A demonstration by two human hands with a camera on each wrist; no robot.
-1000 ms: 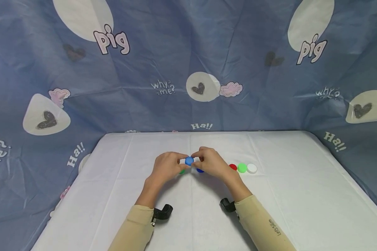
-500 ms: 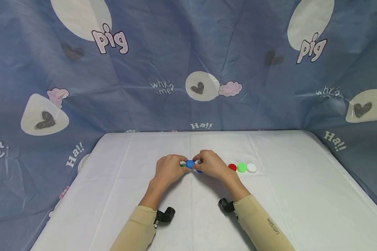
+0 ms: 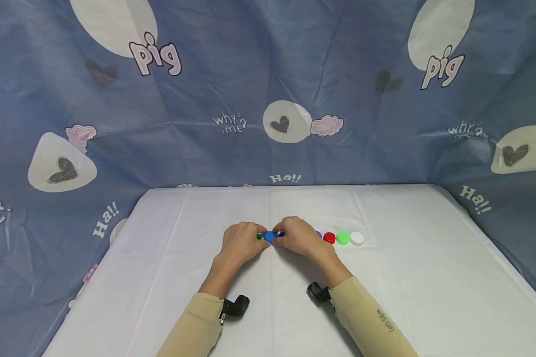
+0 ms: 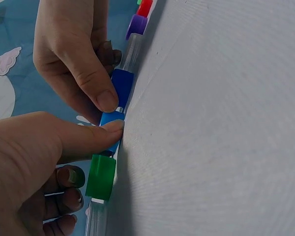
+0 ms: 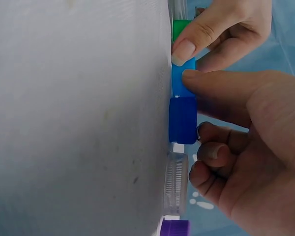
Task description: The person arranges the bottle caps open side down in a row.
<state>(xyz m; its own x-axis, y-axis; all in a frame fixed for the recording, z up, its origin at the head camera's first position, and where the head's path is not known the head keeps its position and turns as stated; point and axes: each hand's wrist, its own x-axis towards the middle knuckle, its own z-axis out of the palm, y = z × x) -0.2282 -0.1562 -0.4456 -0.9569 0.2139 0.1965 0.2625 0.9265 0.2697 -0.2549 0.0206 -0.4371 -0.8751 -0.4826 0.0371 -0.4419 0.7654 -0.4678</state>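
A light blue bottle cap (image 3: 270, 237) sits low on the white tabletop, pinched from both sides. My left hand (image 3: 242, 241) grips its left edge between thumb and fingers. From the right, my right hand (image 3: 297, 235) does the same, with both thumbs on its near side in the right wrist view. A green cap (image 4: 101, 177) stands close beside it on the left. On its other side is a dark blue cap (image 5: 183, 120), partly behind my right hand in the head view. Beyond that come a clear ridged cap (image 5: 176, 183) and a purple cap (image 4: 136, 27).
The row runs on to the right with a red cap (image 3: 329, 238), a light green cap (image 3: 343, 237) and a white cap (image 3: 357, 238). Left of the green one lies another clear cap (image 4: 96, 216). A blue printed cloth (image 3: 232, 158) hangs behind the white-covered table (image 3: 429, 277).
Both hands have lowered the light blue cap toward me into the row, between the green and dark blue caps. The purple cap now shows beside my right hand in the head view.
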